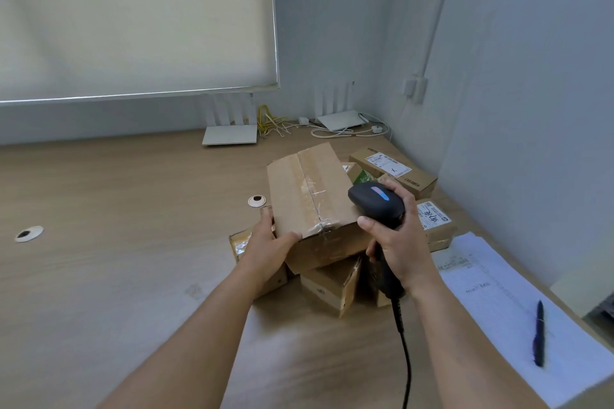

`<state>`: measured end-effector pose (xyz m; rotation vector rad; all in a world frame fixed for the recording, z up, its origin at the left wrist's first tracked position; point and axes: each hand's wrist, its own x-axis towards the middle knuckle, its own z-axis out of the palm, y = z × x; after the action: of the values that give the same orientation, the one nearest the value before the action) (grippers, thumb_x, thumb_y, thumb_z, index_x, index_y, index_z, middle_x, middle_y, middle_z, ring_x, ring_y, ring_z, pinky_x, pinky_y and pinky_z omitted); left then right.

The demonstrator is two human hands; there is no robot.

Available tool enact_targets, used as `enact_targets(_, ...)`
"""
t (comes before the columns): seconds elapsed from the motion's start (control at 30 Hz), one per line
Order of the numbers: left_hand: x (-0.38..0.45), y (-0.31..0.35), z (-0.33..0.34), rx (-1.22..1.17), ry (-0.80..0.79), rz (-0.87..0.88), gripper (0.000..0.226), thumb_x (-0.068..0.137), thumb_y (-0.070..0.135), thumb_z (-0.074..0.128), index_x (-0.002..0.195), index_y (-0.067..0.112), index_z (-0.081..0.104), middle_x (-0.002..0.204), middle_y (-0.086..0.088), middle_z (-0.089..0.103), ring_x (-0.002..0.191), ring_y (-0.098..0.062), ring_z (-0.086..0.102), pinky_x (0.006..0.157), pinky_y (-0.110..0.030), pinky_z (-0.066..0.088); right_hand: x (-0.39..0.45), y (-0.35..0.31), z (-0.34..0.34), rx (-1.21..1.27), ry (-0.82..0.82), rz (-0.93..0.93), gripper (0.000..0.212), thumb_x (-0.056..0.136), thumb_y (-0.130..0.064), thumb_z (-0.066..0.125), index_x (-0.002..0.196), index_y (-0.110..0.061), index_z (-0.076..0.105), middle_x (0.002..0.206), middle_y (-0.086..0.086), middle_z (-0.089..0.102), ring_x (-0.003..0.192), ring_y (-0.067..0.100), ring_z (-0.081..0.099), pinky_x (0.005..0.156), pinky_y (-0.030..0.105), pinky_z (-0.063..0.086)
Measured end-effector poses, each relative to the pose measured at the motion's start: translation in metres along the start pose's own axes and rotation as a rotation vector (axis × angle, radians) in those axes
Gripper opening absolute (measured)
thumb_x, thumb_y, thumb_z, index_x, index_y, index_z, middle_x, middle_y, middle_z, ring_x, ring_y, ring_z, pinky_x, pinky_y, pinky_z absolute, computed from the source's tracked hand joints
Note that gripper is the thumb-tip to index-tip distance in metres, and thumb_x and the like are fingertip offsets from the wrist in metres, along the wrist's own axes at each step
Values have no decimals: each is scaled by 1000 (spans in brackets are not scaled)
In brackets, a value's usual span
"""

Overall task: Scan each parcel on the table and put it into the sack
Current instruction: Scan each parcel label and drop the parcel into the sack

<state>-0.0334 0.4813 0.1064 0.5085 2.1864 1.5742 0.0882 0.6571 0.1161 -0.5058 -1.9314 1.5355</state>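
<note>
Broadly, the wooden table [116,276] spreads under both hands. Tilted on a heap of smaller parcels [332,289], the big taped carton [309,196] is gripped at its near left corner by the left hand [269,242], thumb curled over the top edge and fingers along the side. Just right of it, the right hand [398,242] wraps the handle of a black scanner [377,201], head over the carton. Farther right lie papers [498,309] and a pen [539,332].
</note>
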Motion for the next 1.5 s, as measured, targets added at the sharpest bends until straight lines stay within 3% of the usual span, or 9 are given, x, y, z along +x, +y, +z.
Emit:
enact_targets(0.17, 8, -4, -2, -115, -32, -177, 40, 87, 27, 65, 125, 21, 53, 118, 1, 62, 104, -17, 59, 96, -38, 48, -1, -7, 8, -29, -63, 3, 66, 85, -9, 73, 137, -32, 40, 119, 1, 54, 44, 18, 60, 48, 25, 53)
enact_targets(0.3, -1, -6, -7, -184, -16, -125, 45, 87, 18, 66, 129, 26, 49, 118, 5, 60, 105, -13, 57, 84, -28, 46, -9, -9, 9, -26, -83, 2, 65, 85, -7, 73, 136, -32, 41, 115, -9, 52, 45, 20, 58, 50, 29, 56)
enact_targets(0.4, -11, -4, -16, -199, 24, -42, 52, 87, 14, 67, 132, 28, 45, 121, 8, 58, 103, -5, 57, 84, -24, 46, -14, -13, 11, 1, -101, -27, 65, 85, -5, 73, 136, -33, 42, 113, -12, 54, 45, 23, 58, 52, 33, 57)
enact_targets(0.63, -40, 8, -55, -123, 143, 111, 72, 86, 6, 67, 145, 26, 30, 119, 15, 52, 107, -3, 53, 69, -10, 49, -31, -21, 39, 184, -168, -34, 65, 83, 4, 71, 124, -41, 49, 110, 4, 61, 48, 24, 53, 44, 34, 50)
enact_targets(0.83, -72, -10, -101, -105, 204, 130, 72, 86, 4, 65, 145, 26, 30, 114, 22, 51, 103, 4, 53, 65, -6, 48, -56, -25, 86, 231, -223, -27, 68, 83, 5, 71, 132, -35, 45, 119, 14, 58, 46, 15, 54, 45, 28, 47)
enact_targets(0.97, -96, -29, -144, -125, 224, 138, 71, 86, 2, 65, 144, 26, 32, 115, 21, 51, 107, 1, 53, 67, -7, 48, -81, -37, 127, 207, -251, -61, 69, 79, -7, 77, 127, -46, 47, 129, 11, 53, 61, 11, 56, 54, 23, 49)
enact_targets(1.07, -117, -46, -184, -129, 238, 126, 71, 86, 4, 65, 144, 27, 31, 122, 13, 53, 112, -5, 53, 69, -9, 49, -105, -50, 163, 201, -278, -66, 68, 82, 3, 73, 129, -37, 46, 124, 4, 53, 58, 11, 58, 50, 26, 51)
enact_targets(1.2, -154, -72, -249, -148, 282, 112, 70, 87, 1, 63, 143, 28, 32, 117, 15, 54, 102, 5, 54, 65, -7, 48, -141, -62, 229, 201, -349, -35, 69, 81, 5, 72, 128, -40, 48, 122, 10, 55, 47, 28, 52, 45, 34, 47)
enact_targets(1.5, -228, -146, -382, -122, 406, 38, 69, 86, 2, 63, 140, 33, 35, 115, 23, 55, 92, 20, 54, 66, -5, 46, -220, -77, 371, 173, -467, 10, 69, 83, 6, 70, 118, -50, 48, 113, 8, 62, 45, 28, 52, 48, 34, 47)
